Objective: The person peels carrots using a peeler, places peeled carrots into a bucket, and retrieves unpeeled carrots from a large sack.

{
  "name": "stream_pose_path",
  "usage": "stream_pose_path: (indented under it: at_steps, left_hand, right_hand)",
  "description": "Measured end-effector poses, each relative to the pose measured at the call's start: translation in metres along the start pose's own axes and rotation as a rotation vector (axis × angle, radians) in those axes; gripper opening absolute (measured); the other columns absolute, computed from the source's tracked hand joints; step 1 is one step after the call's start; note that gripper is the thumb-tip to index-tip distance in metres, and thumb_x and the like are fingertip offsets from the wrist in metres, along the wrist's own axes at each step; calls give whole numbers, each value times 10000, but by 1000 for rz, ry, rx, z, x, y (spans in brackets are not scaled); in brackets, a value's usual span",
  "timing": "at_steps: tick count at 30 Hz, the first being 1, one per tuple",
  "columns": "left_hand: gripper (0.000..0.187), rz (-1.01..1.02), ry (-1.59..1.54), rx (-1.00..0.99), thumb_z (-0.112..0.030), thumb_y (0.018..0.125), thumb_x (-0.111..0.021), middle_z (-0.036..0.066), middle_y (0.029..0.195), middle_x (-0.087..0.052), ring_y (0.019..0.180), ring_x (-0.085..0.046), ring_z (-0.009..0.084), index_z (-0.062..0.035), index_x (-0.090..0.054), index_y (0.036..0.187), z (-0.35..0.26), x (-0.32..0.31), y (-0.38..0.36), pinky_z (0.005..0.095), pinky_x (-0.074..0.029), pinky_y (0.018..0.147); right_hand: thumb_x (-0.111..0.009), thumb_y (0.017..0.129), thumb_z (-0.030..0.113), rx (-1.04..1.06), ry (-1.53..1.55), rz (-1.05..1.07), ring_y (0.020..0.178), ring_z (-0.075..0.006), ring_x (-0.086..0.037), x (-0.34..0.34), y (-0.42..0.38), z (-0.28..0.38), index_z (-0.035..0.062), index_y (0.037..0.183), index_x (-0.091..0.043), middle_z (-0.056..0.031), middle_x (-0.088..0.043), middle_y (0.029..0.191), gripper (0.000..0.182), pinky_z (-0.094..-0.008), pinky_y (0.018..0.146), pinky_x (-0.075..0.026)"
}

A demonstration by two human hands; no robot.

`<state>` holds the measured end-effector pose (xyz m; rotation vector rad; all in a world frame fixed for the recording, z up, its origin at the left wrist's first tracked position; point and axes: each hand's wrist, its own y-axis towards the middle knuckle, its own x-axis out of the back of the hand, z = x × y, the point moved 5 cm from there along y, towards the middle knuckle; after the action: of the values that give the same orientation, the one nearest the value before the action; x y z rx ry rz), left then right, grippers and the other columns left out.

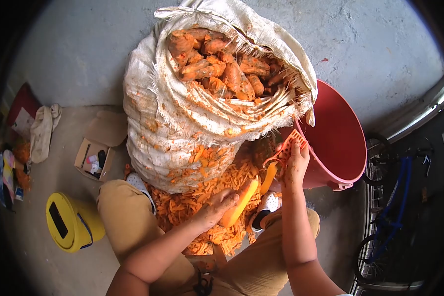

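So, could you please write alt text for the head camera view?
A seated person's left hand holds a peeled carrot while the right hand works an orange peeler over a heap of peelings. Behind stand a carrot-filled sack and a red bucket.

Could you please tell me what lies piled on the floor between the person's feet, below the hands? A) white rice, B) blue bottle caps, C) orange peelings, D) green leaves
C: a heap of orange peelings covers the floor in front of the white sack, under the left hand gripping a peeled carrot and the right hand with the orange peeler.
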<state>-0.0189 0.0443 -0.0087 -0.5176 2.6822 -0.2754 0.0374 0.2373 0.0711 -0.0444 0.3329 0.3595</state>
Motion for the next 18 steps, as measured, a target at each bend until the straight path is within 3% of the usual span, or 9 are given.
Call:
stream_pose_path:
  at_steps: [3,8,12,13,14,16,18]
  left_hand:
    - [376,87,-138,-2,-276,745,-595,16,915,-475,872,-434,85,-19,-453,980,-2,-8,-3,246,-355,790]
    - [367,176,-169,-26,-171,712,-614,15,910,-480,853,-445,78,-13,-443,995,-10,-14,-5,229,-374,767]
    - [380,161,-117,19,-160,700,-605,26,908,-489,832,-458,91,-4,-444,1007,-10,-13,-7,235,-383,757]
    - [406,159,-37,4,-157,689,-612,30,904,-491,833,-461,95,1,-438,1021,-12,-14,-9,236,-382,762]
    - [432,157,45,-12,-154,678,-619,34,900,-494,833,-465,100,6,-432,1034,-17,-15,-12,237,-382,767]
    - [485,155,214,-45,-148,655,-632,42,893,-499,835,-472,110,16,-421,1060,-27,-15,-16,238,-381,777]
    - [531,138,40,-53,-175,663,-649,47,945,-479,868,-452,117,15,-395,1089,-3,-4,-6,241,-366,794]
  right_hand:
    - [-388,863,157,7,47,100,505,-116,-514,-10,-9,6,43,928,-435,-47,-516,666,139,-220,423,-430]
    - [-401,858,147,15,-24,270,492,-126,-521,-23,-24,-14,38,981,-387,-45,-508,685,165,-205,419,-423]
    - [-373,862,130,-66,-76,95,494,-131,-525,-10,-3,-24,30,952,-375,-75,-514,647,134,-208,419,-421]
    - [-356,865,128,19,-208,-54,495,-140,-530,7,13,-26,27,933,-374,-92,-514,627,124,-231,422,-438]
    - [-344,868,126,-12,-147,-171,496,-145,-532,25,25,-29,24,930,-377,-89,-515,630,124,-249,432,-451]
    - [-340,868,113,61,-230,-124,497,-148,-533,25,27,-14,27,923,-375,-82,-515,636,108,-249,434,-455]
    - [-340,870,112,45,-247,-83,496,-149,-534,12,15,-9,34,917,-368,-78,-513,645,96,-247,425,-453]
